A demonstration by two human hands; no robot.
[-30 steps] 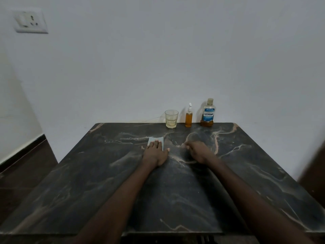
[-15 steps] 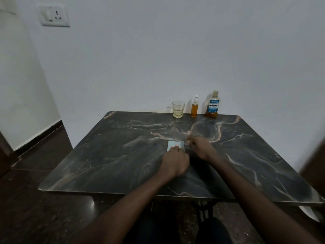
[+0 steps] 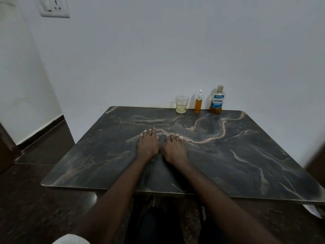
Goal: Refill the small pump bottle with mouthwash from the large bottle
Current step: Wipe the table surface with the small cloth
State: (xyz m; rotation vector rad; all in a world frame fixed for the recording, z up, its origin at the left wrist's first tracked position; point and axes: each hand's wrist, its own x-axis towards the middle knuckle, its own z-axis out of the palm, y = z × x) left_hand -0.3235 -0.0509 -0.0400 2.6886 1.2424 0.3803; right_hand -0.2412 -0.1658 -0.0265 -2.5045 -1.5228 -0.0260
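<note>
At the table's far edge, against the wall, stands the small pump bottle (image 3: 198, 103), filled with amber liquid. Right of it is the large mouthwash bottle (image 3: 216, 100) with a blue label, capped, with only a little amber liquid at its bottom. My left hand (image 3: 148, 144) and my right hand (image 3: 174, 148) lie flat side by side on the middle of the dark marble table (image 3: 246, 155), fingers straight, well short of both bottles. Neither hand holds anything that shows.
A clear glass (image 3: 181, 104) with a little pale liquid stands left of the pump bottle. A wall socket (image 3: 52, 7) is at the upper left. Dark floor lies to the left of the table.
The pale blue cloth under my left hand is no longer visible. Both hands have come together and lie flat. The view has pulled back from the table.
</note>
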